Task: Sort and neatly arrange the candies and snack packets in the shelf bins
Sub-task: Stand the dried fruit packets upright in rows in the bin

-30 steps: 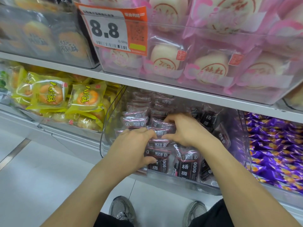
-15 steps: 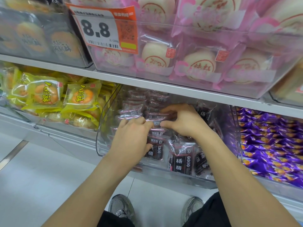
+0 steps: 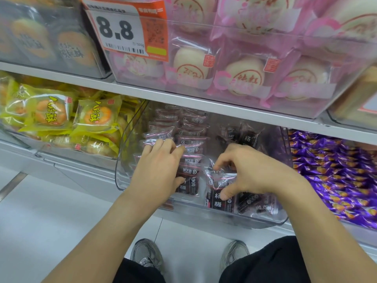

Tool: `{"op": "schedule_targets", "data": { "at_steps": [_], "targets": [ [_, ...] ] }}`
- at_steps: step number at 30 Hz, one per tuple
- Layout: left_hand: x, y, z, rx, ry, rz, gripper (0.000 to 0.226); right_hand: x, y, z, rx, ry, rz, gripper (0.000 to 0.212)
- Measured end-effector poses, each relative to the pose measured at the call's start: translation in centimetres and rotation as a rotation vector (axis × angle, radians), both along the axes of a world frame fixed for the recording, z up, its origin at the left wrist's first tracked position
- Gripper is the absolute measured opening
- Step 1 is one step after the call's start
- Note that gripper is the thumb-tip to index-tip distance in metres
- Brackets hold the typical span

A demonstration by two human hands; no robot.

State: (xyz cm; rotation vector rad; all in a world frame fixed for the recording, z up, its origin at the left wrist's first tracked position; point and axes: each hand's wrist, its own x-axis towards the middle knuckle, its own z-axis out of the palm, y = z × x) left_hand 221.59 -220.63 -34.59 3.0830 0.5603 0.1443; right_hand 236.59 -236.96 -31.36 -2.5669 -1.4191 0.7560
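Note:
A clear plastic bin [image 3: 122, 174] on the lower shelf holds several dark maroon snack packets [image 3: 189, 148], lined up in rows at its left and loose at its right. My left hand [image 3: 159, 170] lies flat on the left rows, fingers straight and spread over the packet tops. To the right, my right hand [image 3: 246, 172] is inside the bin with fingers curled, pinching a dark packet [image 3: 219, 198] at the front between thumb and fingertips.
Yellow pastry packets [image 3: 61, 115] fill the bin on the left, purple candies [image 3: 334, 172] the bin on the right. Pink-wrapped buns [image 3: 246, 76] and a price tag [image 3: 124, 29] sit on the shelf above. My shoes [image 3: 146, 256] stand on the white floor below.
My right hand has moved from the back middle of the bin toward the front right and taken hold of a packet. My left hand has flattened onto the left rows.

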Motion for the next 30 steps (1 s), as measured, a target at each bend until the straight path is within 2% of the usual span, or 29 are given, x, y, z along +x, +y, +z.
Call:
{"op": "schedule_targets", "data": {
  "at_steps": [3,6,8,10,13,17,20,25,28,30],
  "targets": [
    [0.0,0.1,0.0,-0.003,0.007,-0.013,0.078,-0.4,-0.2,-0.3,0.044,-0.034,0.007,0.048],
    [-0.2,0.5,0.1,-0.087,0.006,-0.025,0.082,-0.1,-1.8,0.8,0.130,-0.054,-0.025,0.042],
    [-0.8,1.0,0.3,-0.249,-0.044,-0.020,0.081,-0.4,-2.8,1.9,0.208,-0.054,-0.042,0.041],
    [-1.7,1.5,0.6,-0.407,-0.146,-0.053,0.074,-1.3,-2.9,2.8,0.300,0.024,-0.042,0.039],
    [-3.0,1.8,1.6,-0.579,-0.299,-0.154,0.055,-2.6,-1.7,2.7,0.383,0.123,-0.063,0.037],
    [-3.1,0.2,2.9,-0.769,-0.378,-0.207,0.050,-3.3,0.3,1.4,0.457,0.154,-0.083,0.033],
    [-2.4,-0.3,2.3,-0.782,-0.453,-0.194,0.029,-3.8,1.0,0.8,0.507,0.262,-0.140,0.033],
    [-2.7,0.6,1.4,-0.901,-0.480,-0.093,0.012,-3.1,1.6,-0.2,0.393,0.126,-0.060,0.028],
    [-2.7,0.9,1.0,-0.844,-0.465,-0.075,0.013,-3.1,2.3,-0.9,0.337,0.008,0.043,0.029],
    [-2.8,1.3,0.9,-0.717,-0.411,-0.116,0.013,-3.2,2.7,-1.3,0.361,-0.023,0.073,0.028]
  ]
}}
